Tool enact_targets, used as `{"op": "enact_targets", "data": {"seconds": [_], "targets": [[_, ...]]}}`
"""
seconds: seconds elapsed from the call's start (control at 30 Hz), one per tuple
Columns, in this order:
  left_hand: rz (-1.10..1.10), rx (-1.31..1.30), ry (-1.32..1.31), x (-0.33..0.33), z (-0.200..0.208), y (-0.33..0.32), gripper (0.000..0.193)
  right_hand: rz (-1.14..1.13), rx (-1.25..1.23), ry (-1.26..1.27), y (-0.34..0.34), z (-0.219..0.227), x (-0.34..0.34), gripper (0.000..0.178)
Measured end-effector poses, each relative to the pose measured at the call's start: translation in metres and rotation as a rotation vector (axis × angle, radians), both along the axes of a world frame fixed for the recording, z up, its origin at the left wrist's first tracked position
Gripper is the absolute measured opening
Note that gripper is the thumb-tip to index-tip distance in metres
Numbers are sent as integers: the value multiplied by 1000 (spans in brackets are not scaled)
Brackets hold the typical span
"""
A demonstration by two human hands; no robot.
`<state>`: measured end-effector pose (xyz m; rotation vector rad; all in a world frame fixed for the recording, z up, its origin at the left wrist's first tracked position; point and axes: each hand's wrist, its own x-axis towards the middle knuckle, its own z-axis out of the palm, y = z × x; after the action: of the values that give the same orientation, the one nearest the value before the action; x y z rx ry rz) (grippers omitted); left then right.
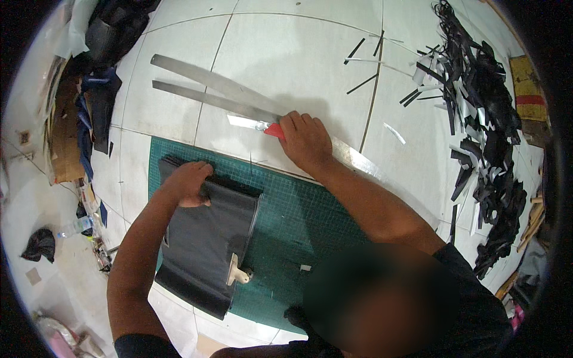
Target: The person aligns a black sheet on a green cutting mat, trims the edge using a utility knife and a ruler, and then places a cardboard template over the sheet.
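Note:
My left hand (pixel 190 184) is closed over the far edge of a stack of black sheets (pixel 209 232), its fingers curled on the top. A metal clip (pixel 236 271) grips the right side of this stack near its close end. The stack lies on a green cutting mat (pixel 286 227). Beyond the mat, my right hand (pixel 305 140) is closed around a red cutter knife (pixel 273 130), its blade pointing left. That hand rests over two long steel rulers (pixel 209 77) on the tiles; whether the fingers also grip a ruler is hidden.
Black and white offcuts (pixel 483 137) form a long heap at the right, with loose strips (pixel 362 83) scattered beside it. Dark material (pixel 113 36) and cardboard (pixel 65 137) lie at the left. A clear plastic bottle (pixel 76 227) and a black bag (pixel 39 245) are nearer.

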<state>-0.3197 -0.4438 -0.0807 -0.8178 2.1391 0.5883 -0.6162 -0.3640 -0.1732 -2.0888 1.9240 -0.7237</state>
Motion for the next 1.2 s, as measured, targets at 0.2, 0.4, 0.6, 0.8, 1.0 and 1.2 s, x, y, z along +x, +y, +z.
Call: {"op": "enact_targets", "data": {"seconds": [0.2,0.4,0.6,0.8,1.0,1.2], "targets": [[-13,10,-35,-1,-1,-5,72,16,16,85,-2,3,0,24],[-80,31,-63,-2,-2,-8,50,21,76,101,-4,4,2,30],[-11,32,-31,11,-8,-16,50,16,64,108,-3,0,3,31],[339,-164,-86,53,0,-73,58,19,122,114,-4,5,1,32],[743,-235,69,222,-28,-123,57,36,176,113,-7,5,2,34],[610,-308,-208,377,-39,-91,40,31,258,152,-13,10,9,33]]}}
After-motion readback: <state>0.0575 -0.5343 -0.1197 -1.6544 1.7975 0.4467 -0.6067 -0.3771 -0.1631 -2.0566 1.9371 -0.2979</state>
